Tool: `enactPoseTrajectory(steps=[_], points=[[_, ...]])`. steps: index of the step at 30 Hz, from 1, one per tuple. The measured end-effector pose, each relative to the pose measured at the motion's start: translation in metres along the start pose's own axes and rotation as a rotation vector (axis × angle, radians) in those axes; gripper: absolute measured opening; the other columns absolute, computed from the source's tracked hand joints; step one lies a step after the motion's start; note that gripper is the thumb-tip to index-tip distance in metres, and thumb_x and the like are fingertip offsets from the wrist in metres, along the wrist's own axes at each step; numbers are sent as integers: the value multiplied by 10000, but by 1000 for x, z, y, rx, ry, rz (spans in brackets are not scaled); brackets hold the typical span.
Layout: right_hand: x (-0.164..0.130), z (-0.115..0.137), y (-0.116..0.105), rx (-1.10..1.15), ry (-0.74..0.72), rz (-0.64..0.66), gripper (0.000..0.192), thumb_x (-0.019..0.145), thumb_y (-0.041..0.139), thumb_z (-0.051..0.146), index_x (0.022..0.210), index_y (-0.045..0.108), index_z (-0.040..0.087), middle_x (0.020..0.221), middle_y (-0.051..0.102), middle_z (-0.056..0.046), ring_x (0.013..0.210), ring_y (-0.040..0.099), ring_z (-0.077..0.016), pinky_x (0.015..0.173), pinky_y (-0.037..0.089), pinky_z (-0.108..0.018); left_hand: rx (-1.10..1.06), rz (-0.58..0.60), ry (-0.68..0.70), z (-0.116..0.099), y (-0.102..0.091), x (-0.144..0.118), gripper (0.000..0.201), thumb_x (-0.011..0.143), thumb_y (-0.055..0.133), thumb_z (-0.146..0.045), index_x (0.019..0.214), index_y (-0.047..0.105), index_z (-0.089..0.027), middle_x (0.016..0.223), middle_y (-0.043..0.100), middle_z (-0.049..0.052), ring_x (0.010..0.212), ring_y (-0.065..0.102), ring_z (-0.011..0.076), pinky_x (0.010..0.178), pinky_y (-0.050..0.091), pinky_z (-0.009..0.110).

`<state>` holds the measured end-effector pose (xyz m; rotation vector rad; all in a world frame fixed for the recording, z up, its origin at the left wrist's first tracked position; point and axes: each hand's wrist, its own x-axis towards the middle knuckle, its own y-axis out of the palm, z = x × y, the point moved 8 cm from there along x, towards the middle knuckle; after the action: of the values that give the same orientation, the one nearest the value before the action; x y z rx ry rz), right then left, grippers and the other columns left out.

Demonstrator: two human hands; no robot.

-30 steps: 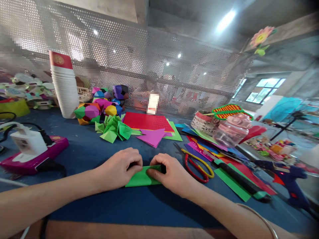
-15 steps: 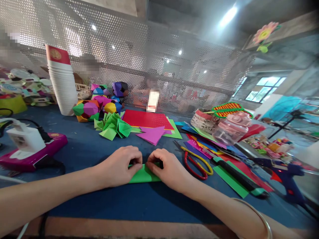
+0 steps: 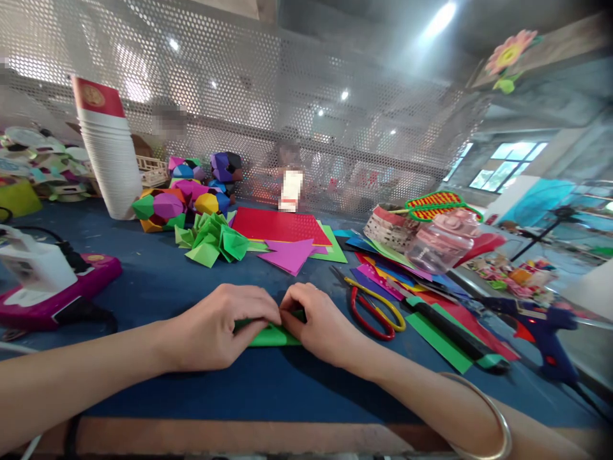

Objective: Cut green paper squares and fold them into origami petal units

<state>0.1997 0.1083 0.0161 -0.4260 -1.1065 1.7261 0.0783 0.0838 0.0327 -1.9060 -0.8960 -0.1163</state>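
A folded sheet of green paper [image 3: 274, 337] lies on the blue tabletop, partly hidden by my fingers. My left hand [image 3: 230, 326] is closed on its left part, thumb in front and fingers over the back. My right hand [image 3: 313, 322] pinches the paper's right part with thumb and curled fingers. The fingertips of both hands almost meet above the paper. Beyond them lie a cluster of folded green paper pieces [image 3: 213, 239] and a folded purple paper piece [image 3: 290, 257]. Scissors [image 3: 376, 313] with red and yellow handles rest right of my right hand.
A black utility knife [image 3: 453, 335], colored paper sheets and a blue glue gun [image 3: 541, 332] lie to the right. A pink bottle [image 3: 443, 243] stands behind them. At left are a purple power strip [image 3: 90, 284], stacked paper cups [image 3: 108, 153] and colored paper balls [image 3: 163, 207].
My left hand has shifted slightly, its fingers straighter and reaching toward my right hand. Less of the green paper's face shows now. The whole view has moved a little.
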Motion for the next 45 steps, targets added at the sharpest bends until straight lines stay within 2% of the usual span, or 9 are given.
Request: enactPoseTrajectory(steps=[5, 15, 20, 22, 26, 30, 40, 43, 45], points=[[-1, 2, 0, -1, -3, -4, 236, 876, 679, 69, 721, 555, 196, 770, 634, -1, 811, 542, -180, 725, 364, -304, -12, 156, 21, -10, 4, -5, 294, 1048, 501, -213, 1098, 789, -180, 1096, 779, 83, 1011, 726, 191, 902, 545, 251], [-3, -2, -2, 6, -27, -54, 197, 878, 730, 109, 772, 593, 203, 794, 642, 9, 815, 557, -177, 791, 402, -326, 19, 252, 52, -13, 6, -4, 307, 1056, 473, -191, 1106, 775, -199, 1094, 759, 99, 1009, 696, 231, 886, 538, 310], [-11, 1, -2, -41, -25, -62, 100, 907, 676, 117, 941, 625, 196, 984, 664, -47, 964, 576, -223, 914, 426, -398, 107, 326, 78, -17, 9, -13, 331, 1051, 445, -195, 1262, 698, -158, 1229, 707, 128, 1111, 665, 264, 955, 520, 338], [-17, 5, -2, -35, -19, -46, 143, 919, 658, 157, 1051, 618, 193, 1104, 653, -79, 1057, 567, -254, 953, 425, -437, 152, 353, 81, -17, 10, -17, 328, 1046, 456, -223, 1264, 690, -148, 1244, 692, 138, 1124, 658, 277, 979, 514, 353], [-28, 15, 1, -64, 4, 13, 300, 930, 662, 292, 1203, 577, 202, 1254, 609, -119, 1174, 528, -317, 987, 411, -508, 196, 342, 113, -16, 10, -20, 305, 1037, 480, -267, 1198, 721, -173, 1268, 684, 128, 1119, 661, 280, 997, 508, 356], [-33, 18, 3, -106, -2, 41, 379, 941, 648, 308, 1286, 535, 200, 1347, 562, -140, 1235, 508, -334, 1013, 403, -528, 176, 333, 103, -13, 11, -21, 315, 1045, 470, -272, 1234, 710, -197, 1291, 677, 104, 1124, 657, 259, 1000, 505, 336], [-51, -16, -11, -107, 32, 22, 558, 902, 553, 136, 1443, 435, 199, 1483, 475, -159, 1361, 450, -338, 1111, 387, -610, 164, 318, 139, -17, 8, -19, 317, 1051, 460, -264, 1300, 636, -178, 1266, 665, 109, 1075, 654, 251, 941, 531, 347], [-57, -14, -18, -115, -51, -51, 560, 908, 515, 102, 1458, 459, 189, 1519, 458, -163, 1403, 433, -328, 1139, 391, -600, 173, 328, 139, -17, 10, -19, 314, 1054, 449, -267, 1285, 637, -169, 1250, 662, 106, 1069, 653, 247, 934, 536, 349], [-61, 0, -18, -117, -228, -76, 547, 897, 466, 36, 1418, 536, 186, 1516, 502, -144, 1414, 454, -282, 1161, 410, -520, 174, 330, 138, -16, 11, -18, 316, 1054, 445, -269, 1282, 645, -179, 1252, 662, 99, 1082, 651, 246, 940, 539, 350]])
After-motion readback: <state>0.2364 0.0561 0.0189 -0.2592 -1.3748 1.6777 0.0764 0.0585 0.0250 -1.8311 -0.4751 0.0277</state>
